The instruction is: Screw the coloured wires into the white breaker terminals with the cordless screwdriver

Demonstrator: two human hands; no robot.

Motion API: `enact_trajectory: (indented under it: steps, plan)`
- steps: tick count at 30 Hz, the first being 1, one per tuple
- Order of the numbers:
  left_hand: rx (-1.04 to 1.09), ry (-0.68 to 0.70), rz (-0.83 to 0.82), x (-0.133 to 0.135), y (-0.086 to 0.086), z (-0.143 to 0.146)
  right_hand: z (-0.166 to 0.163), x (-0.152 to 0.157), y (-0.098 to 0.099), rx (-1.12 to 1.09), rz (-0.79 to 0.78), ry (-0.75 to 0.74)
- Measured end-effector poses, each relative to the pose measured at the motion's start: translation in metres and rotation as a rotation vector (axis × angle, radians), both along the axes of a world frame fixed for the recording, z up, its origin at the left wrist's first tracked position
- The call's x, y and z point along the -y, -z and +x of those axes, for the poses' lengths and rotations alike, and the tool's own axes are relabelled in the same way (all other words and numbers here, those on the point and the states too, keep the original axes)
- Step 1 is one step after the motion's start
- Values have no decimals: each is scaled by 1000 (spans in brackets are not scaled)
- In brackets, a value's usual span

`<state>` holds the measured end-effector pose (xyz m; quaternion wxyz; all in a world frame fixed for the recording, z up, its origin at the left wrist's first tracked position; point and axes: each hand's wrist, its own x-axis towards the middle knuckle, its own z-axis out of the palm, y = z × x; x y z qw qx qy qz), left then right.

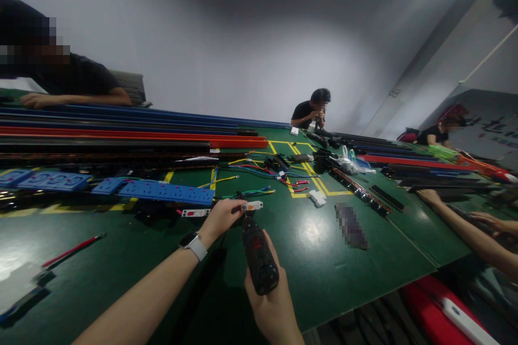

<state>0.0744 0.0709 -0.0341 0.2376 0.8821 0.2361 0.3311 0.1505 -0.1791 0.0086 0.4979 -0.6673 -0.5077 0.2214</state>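
My right hand (272, 296) is wrapped round a black electric screwdriver (258, 254) with a red label, its tip pointing away toward a small white part (253, 206). My left hand (222, 219), with a white-strapped watch (195, 245) on its wrist, pinches that white part on the green table (315, 259). A blue socket strip (167, 192) lies just left of my left hand. Coloured wires (259, 192) lie just beyond the part.
Long red, blue and black rails (133, 137) run across the far table. A red pen-like rod (73, 250) lies left. Other people sit at far left, centre back and right; a co-worker's arms (465, 229) reach in from the right. A white block (317, 198) sits mid-table.
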Motion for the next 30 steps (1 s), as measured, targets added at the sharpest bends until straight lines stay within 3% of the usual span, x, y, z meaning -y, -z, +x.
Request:
enact_trajectory:
  steps: [30]
  plan:
    - [-32,-6,8,-4,9,0,-2,-1,0,0,10,35]
